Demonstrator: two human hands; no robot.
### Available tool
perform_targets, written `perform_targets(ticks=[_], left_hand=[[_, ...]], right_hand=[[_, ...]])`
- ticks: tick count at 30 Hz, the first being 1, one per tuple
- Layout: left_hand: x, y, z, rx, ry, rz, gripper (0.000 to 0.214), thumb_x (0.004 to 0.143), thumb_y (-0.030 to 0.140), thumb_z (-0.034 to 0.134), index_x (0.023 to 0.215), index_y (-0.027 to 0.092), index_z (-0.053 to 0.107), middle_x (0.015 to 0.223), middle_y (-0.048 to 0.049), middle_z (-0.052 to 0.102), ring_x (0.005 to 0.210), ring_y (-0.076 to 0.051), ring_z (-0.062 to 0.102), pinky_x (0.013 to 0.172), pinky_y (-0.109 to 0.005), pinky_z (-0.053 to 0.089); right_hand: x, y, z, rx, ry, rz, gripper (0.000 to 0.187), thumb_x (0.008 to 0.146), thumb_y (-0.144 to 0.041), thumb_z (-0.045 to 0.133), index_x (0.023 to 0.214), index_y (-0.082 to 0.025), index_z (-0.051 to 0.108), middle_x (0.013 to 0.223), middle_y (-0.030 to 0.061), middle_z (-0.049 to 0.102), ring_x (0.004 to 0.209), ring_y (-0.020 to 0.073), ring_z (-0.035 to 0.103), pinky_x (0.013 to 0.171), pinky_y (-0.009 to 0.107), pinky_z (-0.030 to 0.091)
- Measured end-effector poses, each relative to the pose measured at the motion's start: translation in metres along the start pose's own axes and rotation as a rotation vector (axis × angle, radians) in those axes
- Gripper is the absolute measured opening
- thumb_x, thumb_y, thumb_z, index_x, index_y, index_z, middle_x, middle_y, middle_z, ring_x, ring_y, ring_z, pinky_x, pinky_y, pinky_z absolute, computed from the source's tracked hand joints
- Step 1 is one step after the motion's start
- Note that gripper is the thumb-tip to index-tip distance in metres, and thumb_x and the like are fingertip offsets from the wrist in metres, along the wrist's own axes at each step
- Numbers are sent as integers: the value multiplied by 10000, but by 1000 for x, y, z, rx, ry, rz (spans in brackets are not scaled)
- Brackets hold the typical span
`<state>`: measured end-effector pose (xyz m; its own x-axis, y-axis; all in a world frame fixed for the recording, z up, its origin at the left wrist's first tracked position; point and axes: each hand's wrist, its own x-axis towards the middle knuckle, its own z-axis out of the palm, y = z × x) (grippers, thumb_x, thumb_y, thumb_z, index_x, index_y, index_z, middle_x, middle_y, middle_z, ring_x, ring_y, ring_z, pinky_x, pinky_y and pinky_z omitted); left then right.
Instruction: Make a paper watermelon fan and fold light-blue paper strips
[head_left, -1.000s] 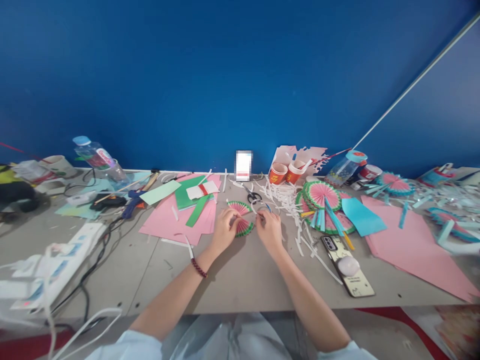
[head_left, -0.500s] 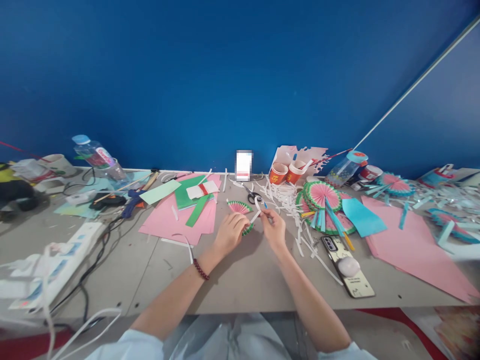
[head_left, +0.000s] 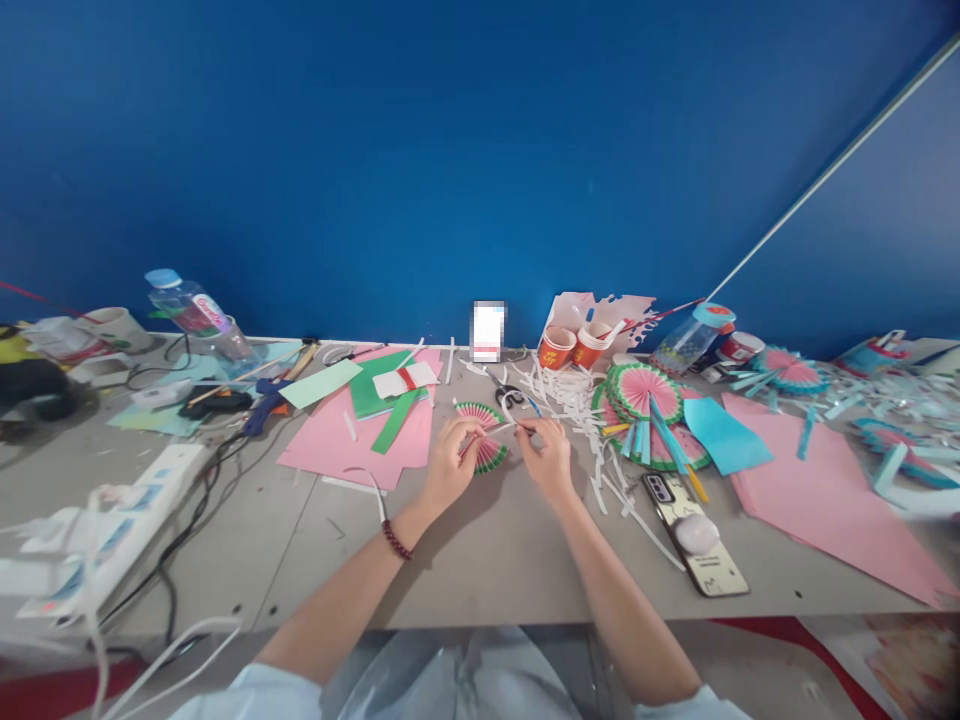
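Head view: the left grip point(head_left: 466, 438) and right grip point(head_left: 526, 430) are apparently pinching one white strip point(head_left: 504, 428) between them, beside one pleated fan point(head_left: 491, 457) lying on the surface point(head_left: 480, 560). Uneven pulling could be tearing it; a slipping fingertip could be skewing the pleats. Beyond, one pair of scissors point(head_left: 510, 397) is resting; rightward, one patterned phone point(head_left: 718, 568).
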<state>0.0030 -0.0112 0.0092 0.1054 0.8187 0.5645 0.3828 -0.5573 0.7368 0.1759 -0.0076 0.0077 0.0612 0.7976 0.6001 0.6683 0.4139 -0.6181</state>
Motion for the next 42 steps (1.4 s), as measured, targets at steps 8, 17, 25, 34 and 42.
perform_targets(ticks=[8, 17, 25, 34, 42], left_hand=[[1, 6, 0, -161, 107, -109, 28, 799, 219, 571, 787, 194, 576, 878, -39, 657, 837, -159, 608, 746, -299, 486], [0, 5, 0, -62, 196, -86, 140, 819, 236, 570, 952, 195, 592, 835, -28, 641, 764, -140, 594, 720, -285, 495], [-2, 2, -2, 63, 52, 228, 147, 849, 160, 539, 900, 221, 663, 868, -32, 676, 845, -149, 612, 766, -310, 518], [-5, 12, -5, 434, -23, 774, 266, 836, 80, 538, 1084, 160, 596, 893, -48, 689, 887, -160, 634, 778, -297, 536], [-21, 27, 5, 276, -194, 732, 362, 855, 81, 498, 1192, 207, 537, 909, -32, 683, 907, -145, 623, 803, -286, 523]], right_hand=[[-2, -2, 4, 31, -67, -28, 137, 828, -228, 508, 798, -208, 640, 767, 29, 688, 731, 175, 599, 852, 363, 396], [-3, -7, 5, 146, -158, 87, 142, 824, -261, 515, 783, -213, 643, 845, 45, 710, 817, 197, 628, 836, 353, 414], [-2, -2, 3, 108, -91, 105, 145, 818, -240, 497, 785, -202, 633, 763, 36, 690, 772, 191, 613, 838, 354, 410], [-3, -4, 4, 426, -125, 310, 161, 798, -319, 541, 783, -189, 633, 754, 24, 667, 754, 175, 610, 740, 294, 452], [10, 44, -10, 212, 160, 436, 239, 786, -358, 520, 851, -172, 655, 813, 70, 696, 798, 220, 624, 790, 363, 456]])
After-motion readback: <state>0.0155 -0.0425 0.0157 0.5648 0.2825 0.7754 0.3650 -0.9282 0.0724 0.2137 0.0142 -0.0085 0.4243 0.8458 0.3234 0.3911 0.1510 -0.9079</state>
